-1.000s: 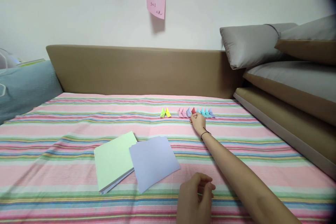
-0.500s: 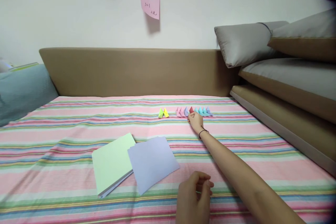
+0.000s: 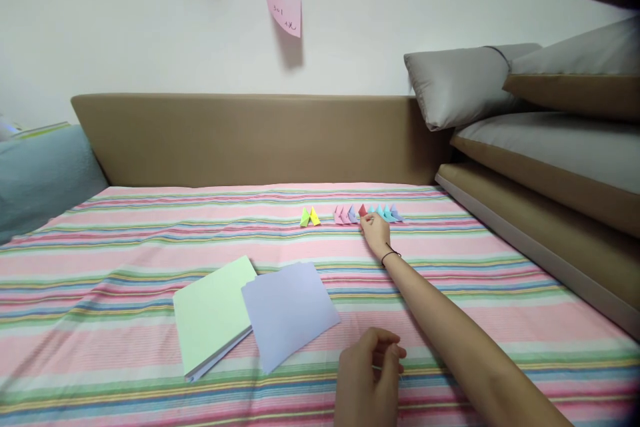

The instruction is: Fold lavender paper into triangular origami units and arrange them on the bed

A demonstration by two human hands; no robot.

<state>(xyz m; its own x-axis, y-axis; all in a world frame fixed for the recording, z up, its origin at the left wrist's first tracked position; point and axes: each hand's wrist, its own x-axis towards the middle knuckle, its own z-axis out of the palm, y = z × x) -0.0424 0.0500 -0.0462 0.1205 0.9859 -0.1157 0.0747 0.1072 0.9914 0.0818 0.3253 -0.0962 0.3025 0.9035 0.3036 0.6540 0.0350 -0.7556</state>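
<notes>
My right hand (image 3: 376, 232) reaches far over the striped cloth, its fingers pinched at the lower edge of a red folded paper piece (image 3: 363, 210); the fingertips partly hide it. To its right stand several blue folded paper pieces (image 3: 387, 213), close together in a row. Left of it are pink folded pieces (image 3: 341, 215) and a purple one (image 3: 352, 215). Farther left, apart from these, a green piece (image 3: 305, 218) stands beside a yellow one (image 3: 315, 217). My left hand (image 3: 371, 373) hovers near the front, loosely curled, with nothing visible between thumb and fingers.
A stack of pale green paper sheets (image 3: 215, 313) and some lavender sheets (image 3: 290, 313) overlap on the striped cloth (image 3: 125, 347). Cushions (image 3: 550, 147) pile up at the right. A brown backboard (image 3: 260, 140) runs along the wall; a blue-grey cushion (image 3: 45, 173) lies left.
My right hand has shifted slightly right along the row, by the red piece. The folded pieces and my left hand look unmoved; the view has tilted up a little.
</notes>
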